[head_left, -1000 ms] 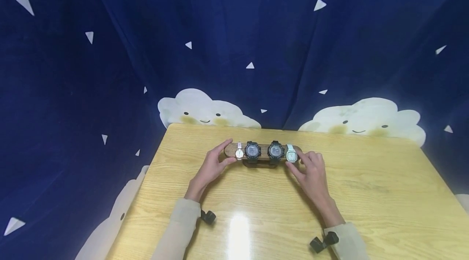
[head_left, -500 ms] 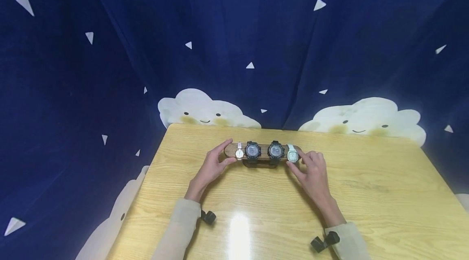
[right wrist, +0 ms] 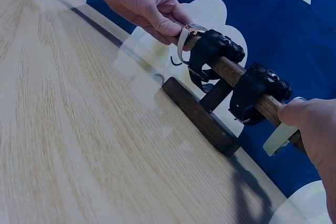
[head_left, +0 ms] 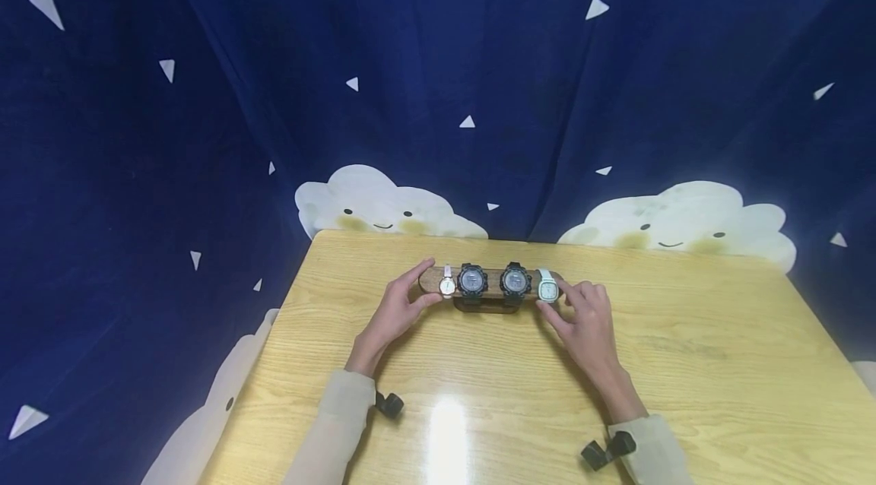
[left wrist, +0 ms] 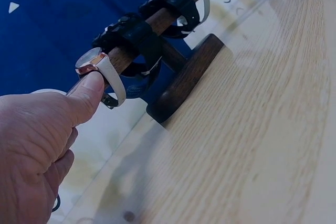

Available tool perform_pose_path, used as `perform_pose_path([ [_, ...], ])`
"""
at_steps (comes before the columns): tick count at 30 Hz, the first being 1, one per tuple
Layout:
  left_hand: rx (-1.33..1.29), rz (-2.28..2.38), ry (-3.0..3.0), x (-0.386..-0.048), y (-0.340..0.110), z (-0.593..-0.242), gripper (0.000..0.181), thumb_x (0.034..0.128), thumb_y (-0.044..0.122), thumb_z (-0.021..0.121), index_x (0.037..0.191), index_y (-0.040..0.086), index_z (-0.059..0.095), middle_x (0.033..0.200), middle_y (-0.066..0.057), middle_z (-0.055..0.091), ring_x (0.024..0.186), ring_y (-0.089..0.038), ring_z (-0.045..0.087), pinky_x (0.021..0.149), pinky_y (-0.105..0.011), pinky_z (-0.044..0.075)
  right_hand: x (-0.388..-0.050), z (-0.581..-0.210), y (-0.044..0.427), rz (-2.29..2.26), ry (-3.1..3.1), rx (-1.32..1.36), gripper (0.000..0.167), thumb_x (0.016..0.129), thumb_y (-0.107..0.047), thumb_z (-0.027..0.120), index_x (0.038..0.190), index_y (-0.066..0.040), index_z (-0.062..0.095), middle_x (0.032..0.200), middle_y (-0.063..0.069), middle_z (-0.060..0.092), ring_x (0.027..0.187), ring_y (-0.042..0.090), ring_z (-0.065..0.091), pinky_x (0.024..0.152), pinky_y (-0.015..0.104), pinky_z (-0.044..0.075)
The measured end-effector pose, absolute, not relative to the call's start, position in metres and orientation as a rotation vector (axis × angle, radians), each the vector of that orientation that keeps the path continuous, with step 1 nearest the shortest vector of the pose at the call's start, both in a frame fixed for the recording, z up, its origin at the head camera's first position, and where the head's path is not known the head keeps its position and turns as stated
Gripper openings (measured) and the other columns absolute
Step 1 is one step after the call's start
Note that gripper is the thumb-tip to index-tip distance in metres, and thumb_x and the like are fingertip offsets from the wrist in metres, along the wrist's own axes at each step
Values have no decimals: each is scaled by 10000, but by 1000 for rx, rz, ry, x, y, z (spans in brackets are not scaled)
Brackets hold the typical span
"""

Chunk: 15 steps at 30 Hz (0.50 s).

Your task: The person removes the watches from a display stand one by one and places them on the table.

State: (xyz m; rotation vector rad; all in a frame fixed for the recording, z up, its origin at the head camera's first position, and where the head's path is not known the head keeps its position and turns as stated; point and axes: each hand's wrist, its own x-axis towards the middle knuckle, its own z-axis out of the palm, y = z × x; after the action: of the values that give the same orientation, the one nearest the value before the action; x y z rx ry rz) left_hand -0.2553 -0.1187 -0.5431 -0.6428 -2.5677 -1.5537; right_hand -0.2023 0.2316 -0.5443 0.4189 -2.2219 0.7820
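A dark wooden watch stand [head_left: 493,284] with a crossbar and base [right wrist: 197,115] stands on the table. My left hand [head_left: 395,309] grips the bar's left end, its thumb beside a small rose-gold watch [left wrist: 90,60] with a pale strap. Two chunky black watches [head_left: 472,281] sit around the middle of the bar. Near the right end hangs a mint-green square watch [head_left: 547,290], which my right hand [head_left: 587,321] pinches between thumb and fingers. In the right wrist view the right hand hides most of the mint watch's face, leaving its strap visible.
The light wooden table [head_left: 684,363] extends in front and to both sides. Behind its far edge hangs a dark blue curtain [head_left: 438,52] with white triangles and smiling clouds. A small black wrist camera [head_left: 390,404] sits at the left cuff, another [head_left: 607,450] at the right.
The mint-green watch has shifted slightly right along the bar, together with my right hand. My left hand, the stand and the other watches have stayed in place.
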Motion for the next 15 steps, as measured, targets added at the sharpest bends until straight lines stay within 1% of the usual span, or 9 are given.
perform_pose_path([
  [8, -647, -1550, -2553, -255, -119, -544, 703, 903, 208, 802, 1546, 181, 519, 1572, -83, 516, 1474, -273, 455, 1239, -426, 359, -203, -546, 232, 789, -2200, 421, 525, 717, -125, 939, 1162, 75, 744, 765, 122, 540, 766, 218, 368, 700, 279, 245],
  [15, -656, -1539, -2549, -255, -118, -544, 702, 903, 212, 800, 1545, 182, 520, 1571, -77, 518, 1472, -276, 458, 1236, -425, 364, -203, -547, 233, 784, -2209, 410, 522, 716, -129, 942, 1147, 89, 742, 767, 131, 553, 769, 216, 371, 698, 274, 247],
])
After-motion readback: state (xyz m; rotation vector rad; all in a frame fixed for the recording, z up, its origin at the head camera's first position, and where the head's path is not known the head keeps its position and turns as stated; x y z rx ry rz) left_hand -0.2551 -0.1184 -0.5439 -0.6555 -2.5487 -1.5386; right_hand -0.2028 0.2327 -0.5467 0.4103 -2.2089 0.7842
